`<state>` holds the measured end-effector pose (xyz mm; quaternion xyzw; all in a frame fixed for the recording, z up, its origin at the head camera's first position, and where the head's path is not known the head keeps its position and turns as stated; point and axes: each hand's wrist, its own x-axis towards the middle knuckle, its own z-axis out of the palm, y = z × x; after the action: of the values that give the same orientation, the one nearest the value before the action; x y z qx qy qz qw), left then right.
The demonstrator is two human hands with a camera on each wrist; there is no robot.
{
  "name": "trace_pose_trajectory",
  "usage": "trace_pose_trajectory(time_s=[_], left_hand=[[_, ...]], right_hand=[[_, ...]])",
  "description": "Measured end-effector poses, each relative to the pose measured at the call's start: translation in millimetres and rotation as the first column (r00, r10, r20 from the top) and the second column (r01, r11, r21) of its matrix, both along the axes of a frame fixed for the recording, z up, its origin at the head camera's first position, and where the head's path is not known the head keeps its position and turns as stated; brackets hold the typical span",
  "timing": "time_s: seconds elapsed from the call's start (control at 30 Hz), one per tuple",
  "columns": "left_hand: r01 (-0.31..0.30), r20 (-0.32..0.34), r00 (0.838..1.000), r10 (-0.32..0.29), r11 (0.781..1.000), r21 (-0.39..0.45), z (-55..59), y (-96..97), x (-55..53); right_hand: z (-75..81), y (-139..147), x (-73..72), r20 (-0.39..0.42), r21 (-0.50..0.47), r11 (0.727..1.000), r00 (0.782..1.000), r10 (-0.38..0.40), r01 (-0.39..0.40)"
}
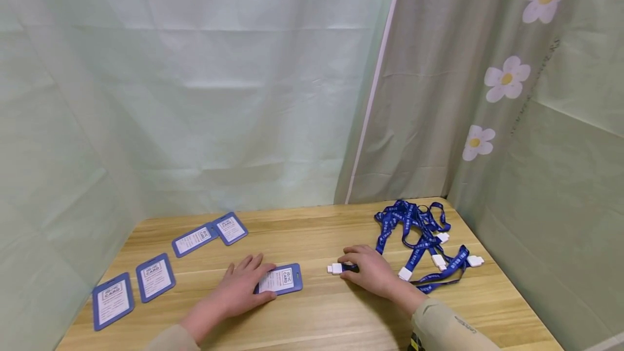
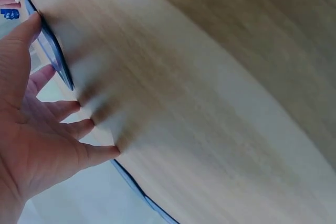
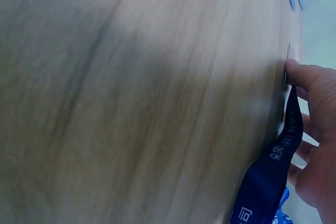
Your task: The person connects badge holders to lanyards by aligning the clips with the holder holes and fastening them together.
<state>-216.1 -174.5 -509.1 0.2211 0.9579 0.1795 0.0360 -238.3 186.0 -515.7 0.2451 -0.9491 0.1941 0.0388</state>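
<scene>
A blue ID card holder lies on the table with its slotted end to the right. My left hand holds its left part by the long edges between thumb and index finger; the other fingers are spread. In the left wrist view this card holder looks nearly edge-on. My right hand pinches a blue lanyard just behind its white clip. The clip points left toward the card holder, a short gap apart. Part of the lanyard is hidden under the right hand.
Two card holders lie at the table's left, and two more touch or overlap at the back left. Several blue lanyards with white clips are heaped at the right. Curtains surround the wooden table.
</scene>
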Motion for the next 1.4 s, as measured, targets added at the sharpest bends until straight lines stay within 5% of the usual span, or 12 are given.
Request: trace_pose_trajectory(time_s=[0.4,1.4], left_hand=[[-0.002,0.025,1.0,0.001,0.999,0.042,-1.2,-16.8,1.2],[-0.034,0.053,0.998,0.033,0.999,0.029,-0.3,-2.2,-1.7]], right_hand=[[-4.1,3.4,0.5,0.063,-0.055,0.998,0.998,-0.013,0.017],[-3.4,-15.5,0.3,0.126,-0.104,0.993,0.991,-0.039,0.052]])
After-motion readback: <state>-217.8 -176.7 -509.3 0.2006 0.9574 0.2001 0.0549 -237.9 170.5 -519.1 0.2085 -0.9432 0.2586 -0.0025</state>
